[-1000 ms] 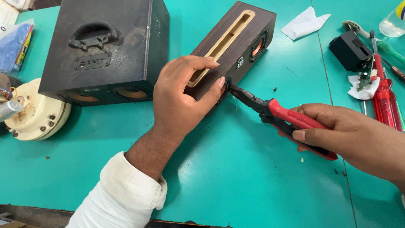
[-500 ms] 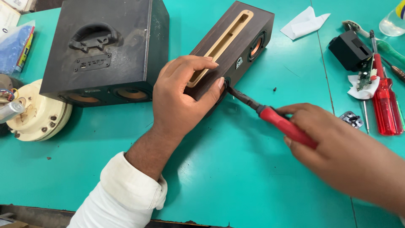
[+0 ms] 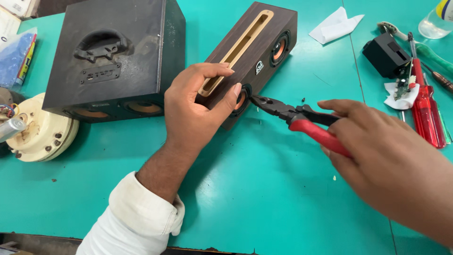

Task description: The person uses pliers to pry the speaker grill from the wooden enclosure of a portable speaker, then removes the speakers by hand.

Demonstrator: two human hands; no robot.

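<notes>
Taking the long brown speaker (image 3: 257, 52) as the landmark: far to its left, at the table's (image 3: 264, 198) edge, lies a blue plastic bag (image 3: 16, 59), and below that a cream round part (image 3: 40, 130) with a metal shaft. Just left of the speaker stands a black box (image 3: 115, 61) with a handle moulded in its top and two orange cones low on its front. The speaker itself lies slantwise on the green table, a pale wooden slot along its top and round drivers in its front face. The left hand (image 3: 193, 115), in a white cuff, is clamped over the speaker's near end, fingers curled across the slot and thumb pressed beside the lower driver. Just right of that driver, the pliers (image 3: 295, 118) point their dark nose at it, the tip close to the thumb; whether it touches the speaker cannot be told. The right hand (image 3: 382, 156) is wrapped round the pliers' red handles. Right of the speaker's far end lies a folded white paper (image 3: 335, 26). Farther right sit a small black block (image 3: 386, 55), a red screwdriver (image 3: 424, 113) and a scrap of circuit board on white tissue (image 3: 400, 92).
</notes>
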